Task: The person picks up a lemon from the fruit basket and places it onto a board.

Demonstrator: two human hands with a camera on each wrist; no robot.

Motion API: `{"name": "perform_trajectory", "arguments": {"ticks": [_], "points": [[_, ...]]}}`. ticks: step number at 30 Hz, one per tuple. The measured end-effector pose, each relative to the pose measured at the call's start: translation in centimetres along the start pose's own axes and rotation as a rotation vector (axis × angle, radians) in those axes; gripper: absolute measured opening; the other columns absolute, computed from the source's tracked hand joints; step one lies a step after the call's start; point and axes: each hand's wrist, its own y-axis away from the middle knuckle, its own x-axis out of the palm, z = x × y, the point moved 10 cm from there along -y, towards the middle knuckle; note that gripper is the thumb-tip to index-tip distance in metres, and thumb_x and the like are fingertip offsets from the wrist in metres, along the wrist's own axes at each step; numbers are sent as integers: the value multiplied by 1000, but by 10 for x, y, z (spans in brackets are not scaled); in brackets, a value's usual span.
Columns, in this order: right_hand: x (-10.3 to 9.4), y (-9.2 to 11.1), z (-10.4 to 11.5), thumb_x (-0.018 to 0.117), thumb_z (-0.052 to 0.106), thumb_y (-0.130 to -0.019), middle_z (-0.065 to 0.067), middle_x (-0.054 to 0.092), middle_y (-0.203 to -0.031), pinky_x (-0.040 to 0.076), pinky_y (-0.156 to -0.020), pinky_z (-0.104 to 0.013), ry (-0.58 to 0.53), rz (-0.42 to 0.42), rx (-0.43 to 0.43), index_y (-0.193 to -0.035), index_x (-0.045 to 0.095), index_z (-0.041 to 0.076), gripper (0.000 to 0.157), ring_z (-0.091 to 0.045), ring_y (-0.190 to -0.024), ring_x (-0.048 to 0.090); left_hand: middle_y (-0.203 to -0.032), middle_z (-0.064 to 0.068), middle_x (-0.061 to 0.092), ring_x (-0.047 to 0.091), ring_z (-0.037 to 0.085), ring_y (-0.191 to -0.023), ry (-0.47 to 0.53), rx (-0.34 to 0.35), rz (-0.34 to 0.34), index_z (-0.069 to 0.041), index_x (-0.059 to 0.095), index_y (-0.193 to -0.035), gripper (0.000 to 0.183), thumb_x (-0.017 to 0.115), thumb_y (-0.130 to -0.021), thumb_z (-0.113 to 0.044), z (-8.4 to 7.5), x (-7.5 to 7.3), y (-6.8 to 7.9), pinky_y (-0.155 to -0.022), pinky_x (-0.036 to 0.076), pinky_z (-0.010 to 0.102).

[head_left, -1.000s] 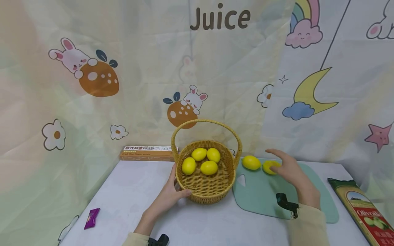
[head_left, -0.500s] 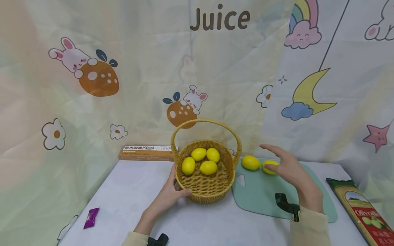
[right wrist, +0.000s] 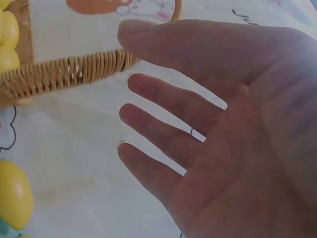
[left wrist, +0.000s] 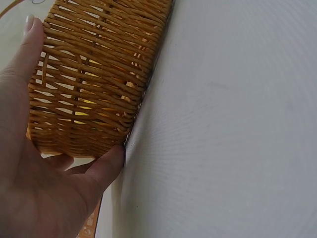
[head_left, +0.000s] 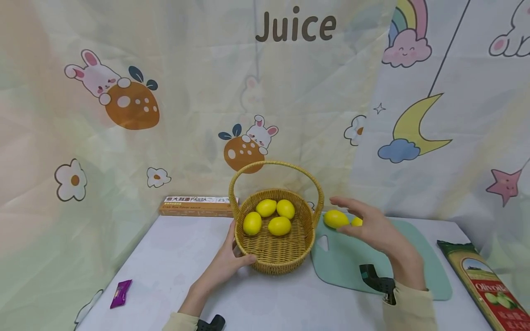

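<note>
My left hand [head_left: 223, 259] grips the left side of a round woven basket [head_left: 283, 253], thumb along its rim. The left wrist view shows the fingers spread around its woven wall [left wrist: 94, 89]. Several yellow lemons [head_left: 279, 226] lie inside, beneath a tall arched handle. My right hand [head_left: 378, 232], empty with fingers extended, hovers over the right part of a pale green cutting board [head_left: 352, 266]. One lemon [head_left: 336, 219] sits by its fingertips at the board's back edge; a second lemon [head_left: 356, 221] is partly hidden behind the hand. The right wrist view shows the bare palm [right wrist: 223, 163].
A flat pasta box [head_left: 198, 209] lies at the table's back left, against the printed curtain. A small purple wrapped packet [head_left: 121, 294] is at the front left. On the far right is an Olivoila bag [head_left: 488, 285], beside the cutting board.
My right hand has moved left, from over the farther lemon toward the one nearer the basket. My left hand and the basket have stayed in place.
</note>
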Motion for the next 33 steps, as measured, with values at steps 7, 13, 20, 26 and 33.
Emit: {"name": "perform_trajectory", "arguments": {"ticks": [7, 13, 20, 26, 33], "points": [[16, -5, 14, 75, 18, -88, -4, 48, -152, 37, -109, -67, -38, 58, -28, -145, 51, 21, 61, -35, -141, 42, -168, -9, 7, 14, 30, -155, 5, 11, 1, -53, -6, -153, 117, 83, -81, -32, -1, 0, -1, -120, 13, 66], [24, -7, 19, 76, 11, -86, -3, 51, -149, 45, -107, -59, -61, 78, -41, -144, 51, 24, 64, -31, -134, 51, -167, -9, 8, 14, 30, -155, 3, 18, 2, -53, -6, -153, 117, 83, -81, -31, -1, 1, -2, -121, 14, 65], [43, -14, 29, 74, 4, -86, -6, 51, -149, 46, -106, -57, -93, 133, -94, -145, 51, 21, 65, -33, -130, 52, -167, -9, 8, 15, 30, -155, 0, 15, 1, -52, -6, -153, 117, 83, -81, -31, -1, 0, -2, -121, 17, 64], [73, -25, 34, 76, 10, -86, -1, 52, -149, 46, -105, -57, -65, 190, -88, -146, 50, 24, 66, -29, -132, 51, -168, -7, 7, 15, 31, -155, -8, 20, -2, -51, -7, -154, 117, 83, -81, -32, -2, 0, -2, -121, 17, 64], [100, -36, 36, 77, 10, -84, -5, 54, -147, 45, -107, -56, -21, 212, -107, -144, 52, 17, 66, -31, -135, 50, -168, -8, 7, 16, 32, -154, -5, 27, 2, -49, -5, -155, 118, 84, -80, -30, -2, 1, -2, -121, 22, 61]]}}
